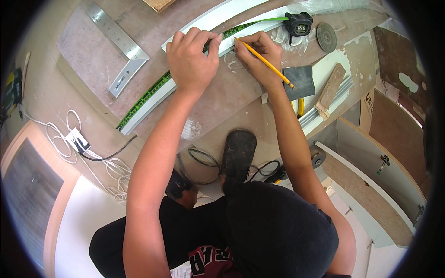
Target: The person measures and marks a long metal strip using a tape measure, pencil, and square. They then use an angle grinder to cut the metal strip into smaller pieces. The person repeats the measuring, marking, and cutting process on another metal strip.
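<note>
My left hand (pixel 194 60) pinches the green blade (pixel 146 97) of a tape measure, thumb and fingers closed on it. This blade lies along a long white strip (pixel 153 105) on the work surface. At its right end sits the black tape measure case (pixel 300 28). My right hand (pixel 263 56) grips a yellow pencil (pixel 273 69), its tip at the white strip just right of my left fingertips. A metal try square (pixel 118 37) lies left of my left hand. Beyond both hands runs a second white strip (pixel 211 17).
A round abrasive disc (pixel 327 38) lies right of the tape case. Near my right wrist are a dark square sheet (pixel 301 79), a yellow-handled tool (pixel 301 107) and a wooden offcut (pixel 332 88). White cords (pixel 59 136) tangle at left. A grey panelled box (pixel 371 162) stands at right.
</note>
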Motion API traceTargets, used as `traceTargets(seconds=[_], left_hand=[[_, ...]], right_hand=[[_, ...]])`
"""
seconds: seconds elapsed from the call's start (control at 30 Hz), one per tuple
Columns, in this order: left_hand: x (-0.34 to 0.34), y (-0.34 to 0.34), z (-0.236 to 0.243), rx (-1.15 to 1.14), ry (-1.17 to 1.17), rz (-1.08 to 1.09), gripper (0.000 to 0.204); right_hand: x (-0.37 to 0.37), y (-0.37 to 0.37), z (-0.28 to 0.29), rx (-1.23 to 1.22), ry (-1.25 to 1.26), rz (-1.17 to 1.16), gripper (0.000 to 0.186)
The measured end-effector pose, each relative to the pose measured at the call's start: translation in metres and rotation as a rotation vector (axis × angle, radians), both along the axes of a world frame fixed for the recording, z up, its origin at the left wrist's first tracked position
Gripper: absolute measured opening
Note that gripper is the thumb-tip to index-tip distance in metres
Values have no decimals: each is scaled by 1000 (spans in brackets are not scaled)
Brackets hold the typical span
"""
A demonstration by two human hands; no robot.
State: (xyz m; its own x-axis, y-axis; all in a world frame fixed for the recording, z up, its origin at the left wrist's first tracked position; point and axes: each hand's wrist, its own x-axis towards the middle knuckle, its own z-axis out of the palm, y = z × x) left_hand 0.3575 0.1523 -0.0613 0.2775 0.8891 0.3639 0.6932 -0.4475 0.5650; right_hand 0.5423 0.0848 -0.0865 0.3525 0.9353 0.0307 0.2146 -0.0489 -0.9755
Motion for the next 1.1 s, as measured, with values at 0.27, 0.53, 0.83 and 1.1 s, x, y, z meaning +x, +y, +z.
traceTargets(seconds=[0.27,0.53,0.83,1.1], left_hand=[[2,1,-6,13,-31,-4,12],[1,4,-14,41,-64,-3,16],[-1,3,-20,23,-55,-4,16],[-1,3,-18,3,-8,8,11]], right_hand=[[-3,-1,0,-16,-135,-21,19],[-7,3,-2,66,-248,-15,20],[-9,4,-8,68,-304,-13,20],[-8,4,-12,63,-284,-26,19]])
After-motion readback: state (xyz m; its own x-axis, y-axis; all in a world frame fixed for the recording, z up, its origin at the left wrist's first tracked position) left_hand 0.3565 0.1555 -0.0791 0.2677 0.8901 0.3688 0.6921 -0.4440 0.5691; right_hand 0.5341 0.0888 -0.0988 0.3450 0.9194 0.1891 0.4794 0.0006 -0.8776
